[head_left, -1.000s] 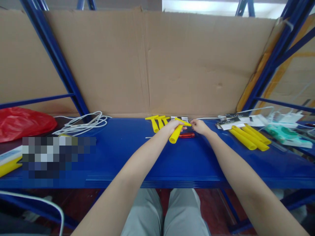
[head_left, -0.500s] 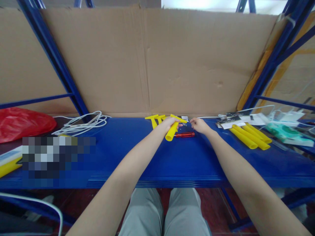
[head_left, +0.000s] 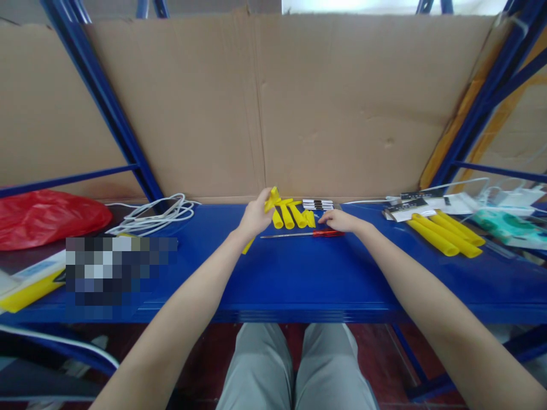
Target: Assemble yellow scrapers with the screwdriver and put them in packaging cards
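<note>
My left hand (head_left: 255,216) is wrapped round a yellow T-shaped plastic handle (head_left: 272,200). Its crosspiece rises past my fingers, and the end of its tube shows below my wrist. Beside it on the blue bench lie several more yellow T-shaped handles (head_left: 288,218) and a small yellow piece (head_left: 309,218). My right hand (head_left: 338,220) is low over the bench with its fingers curled together near some tiny parts. Whatever those fingers pinch, if anything, is too small to make out. Just in front of them lies a screwdriver (head_left: 327,233) with a red handle, its shaft pointing left.
White packs with black bands (head_left: 317,204) lie at the back, before a cardboard wall (head_left: 333,108). Yellow tubes (head_left: 442,234) and a green-white packet (head_left: 496,228) are at right. At left lie a coiled white cable (head_left: 160,216) and a red bag (head_left: 51,219).
My left hand has moved left with the yellow handle, away from the screwdriver and the row of handles. My right hand has come slightly lower, close to the tiny parts.
</note>
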### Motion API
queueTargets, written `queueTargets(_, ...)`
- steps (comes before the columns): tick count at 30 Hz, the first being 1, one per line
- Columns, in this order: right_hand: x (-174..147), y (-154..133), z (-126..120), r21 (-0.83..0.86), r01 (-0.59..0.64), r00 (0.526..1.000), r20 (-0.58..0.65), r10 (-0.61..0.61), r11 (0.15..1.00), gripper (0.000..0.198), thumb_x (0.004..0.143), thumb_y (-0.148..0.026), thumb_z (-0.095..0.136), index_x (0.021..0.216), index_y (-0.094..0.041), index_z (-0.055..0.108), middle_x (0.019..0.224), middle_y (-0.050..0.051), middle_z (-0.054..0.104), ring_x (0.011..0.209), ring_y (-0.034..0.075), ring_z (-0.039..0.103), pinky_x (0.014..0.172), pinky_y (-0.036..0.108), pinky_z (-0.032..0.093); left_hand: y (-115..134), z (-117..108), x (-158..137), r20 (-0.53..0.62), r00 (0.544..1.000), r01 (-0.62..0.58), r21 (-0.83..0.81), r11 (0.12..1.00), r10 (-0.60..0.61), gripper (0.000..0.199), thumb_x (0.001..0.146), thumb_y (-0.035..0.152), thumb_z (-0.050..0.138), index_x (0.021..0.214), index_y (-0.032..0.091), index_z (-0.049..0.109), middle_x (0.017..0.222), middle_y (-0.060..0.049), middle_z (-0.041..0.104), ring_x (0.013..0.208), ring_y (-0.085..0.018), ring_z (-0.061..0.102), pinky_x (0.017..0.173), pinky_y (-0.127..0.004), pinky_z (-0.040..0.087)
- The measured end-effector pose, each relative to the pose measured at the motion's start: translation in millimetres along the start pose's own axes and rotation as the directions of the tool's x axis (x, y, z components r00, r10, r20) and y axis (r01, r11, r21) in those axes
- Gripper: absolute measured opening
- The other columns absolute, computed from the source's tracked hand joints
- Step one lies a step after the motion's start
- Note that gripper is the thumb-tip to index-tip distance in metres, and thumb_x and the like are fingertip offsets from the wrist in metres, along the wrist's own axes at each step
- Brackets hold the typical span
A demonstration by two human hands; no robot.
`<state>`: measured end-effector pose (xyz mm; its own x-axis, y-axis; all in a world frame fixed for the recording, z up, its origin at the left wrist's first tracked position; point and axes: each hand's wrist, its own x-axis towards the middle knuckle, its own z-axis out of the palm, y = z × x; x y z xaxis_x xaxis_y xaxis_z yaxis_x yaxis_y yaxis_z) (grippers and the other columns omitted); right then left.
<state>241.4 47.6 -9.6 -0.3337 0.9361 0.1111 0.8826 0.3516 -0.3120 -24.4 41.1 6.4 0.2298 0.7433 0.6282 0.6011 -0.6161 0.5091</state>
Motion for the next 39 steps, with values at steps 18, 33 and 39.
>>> queueTargets(18,31.5,20.9,15.7,0.004,-0.023,0.997,-0.068,0.023,1.000,0.044,0.066,0.002,0.044,0.089,-0.020,0.074,0.110,0.004,0.069,0.108,0.020,0.059,0.098,0.030,0.040,18.4,3.1,-21.5,0.284,0.953,-0.200,0.343,0.918,0.101,0.055,0.082,0.011,0.047,0.136,0.023,0.041,0.134,-0.006,0.052,0.120,-0.020,0.051,0.099,-0.032,0.041)
queueTargets(33,-1.7,-34.0,2.0,0.412,0.117,0.974,-0.226,-0.023,0.904,0.027,0.082,-0.035,0.053,0.076,-0.016,0.072,0.088,0.005,0.072,0.088,0.019,0.063,0.083,0.031,0.046,27.3,13.6,-29.1,0.430,0.888,-0.347,0.397,0.850,0.161,0.047,0.087,0.011,0.038,0.131,0.025,0.048,0.138,-0.008,0.048,0.122,-0.021,0.049,0.098,-0.037,0.042)
queueTargets(39,-6.1,-47.9,4.3,0.595,0.103,0.987,-0.159,-0.010,0.797,0.011,0.071,-0.025,0.063,0.070,-0.017,0.071,0.093,0.005,0.071,0.087,0.017,0.063,0.082,0.029,0.047,29.6,13.9,-28.5,0.444,0.893,-0.298,0.476,0.827,0.067,0.050,0.088,0.014,0.041,0.135,0.031,0.044,0.141,-0.009,0.044,0.109,-0.024,0.059,0.092,-0.040,0.047)
